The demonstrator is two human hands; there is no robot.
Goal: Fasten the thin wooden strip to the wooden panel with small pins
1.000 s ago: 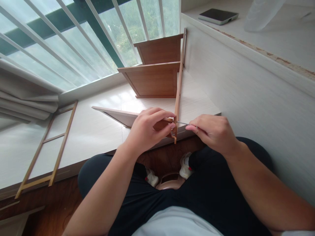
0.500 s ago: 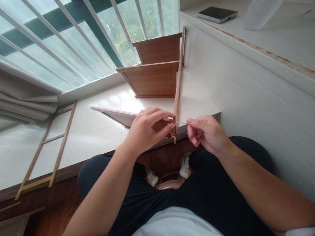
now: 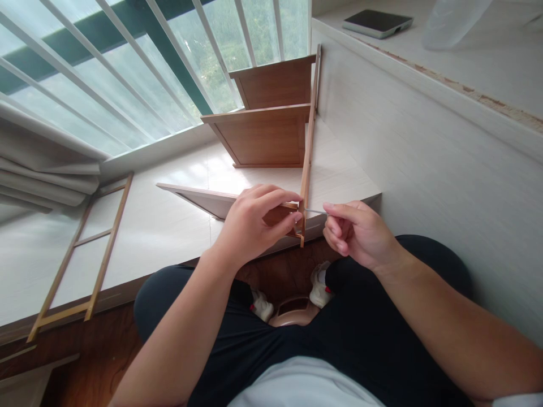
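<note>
I've got the wooden rail point(image 3: 307, 161) standing on the low white platform point(image 3: 161, 232), running from near the knees back along the white side wall. The near panel point(image 3: 197, 200) meets it at its front end. My R grip point(image 3: 360, 232) is pinching a thin metal rod point(image 3: 316, 212) btwn thumb + forefinger, its far end up against the rail. My L grip point(image 3: 257, 217) is at the joint from the other side, forefinger + thumb narrow apart at the rail; can't tell if a small part's btwn them. Further back, same side of the rail: mid panel point(image 3: 265, 138), then rear panel point(image 3: 278, 85), both approx upright. Well off to the L, a ladder-like frame point(image 3: 109, 249) lies on the platform, one end past the edge. Up R on the counter point(image 3: 487, 62): a dark-screened device point(image 3: 377, 22) and, near it, a translucent container point(image 3: 452, 22), cut off by the top edge, contents n/k
</note>
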